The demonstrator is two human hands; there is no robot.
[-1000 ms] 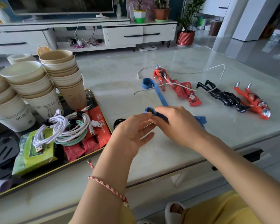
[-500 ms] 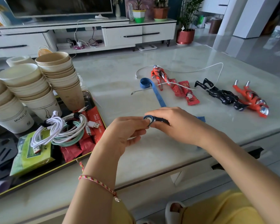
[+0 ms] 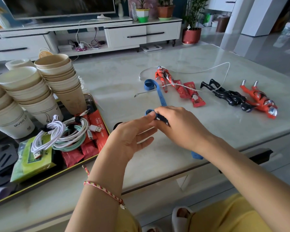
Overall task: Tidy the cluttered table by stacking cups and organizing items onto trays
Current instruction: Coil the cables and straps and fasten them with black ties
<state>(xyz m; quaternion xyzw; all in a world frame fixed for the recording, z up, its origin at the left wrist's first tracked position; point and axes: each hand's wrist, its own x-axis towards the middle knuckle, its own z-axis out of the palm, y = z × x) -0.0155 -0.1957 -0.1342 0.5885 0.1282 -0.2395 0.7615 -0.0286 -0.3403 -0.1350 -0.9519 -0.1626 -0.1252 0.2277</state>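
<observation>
Status: I judge the task approx. half done. Stacked beige paper cups and coiled white and mint cables sit on the black gold-rimmed tray, at the left of the pale marble bench.

In work: blue soft tape measure, part-rolled, the rest trailing over the bench. Right hand pinches the roll. Left hand has fingers straight and spread, thumb tip touching the roll.

Remaining on bench: loose white cable, two red foil sachets, three plastic toy figures.

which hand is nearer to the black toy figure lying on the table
Right. The right hand, gripping the blue tape measure, has the black figure beyond it to its right; the left hand sits farther away, on the tray side.
</observation>
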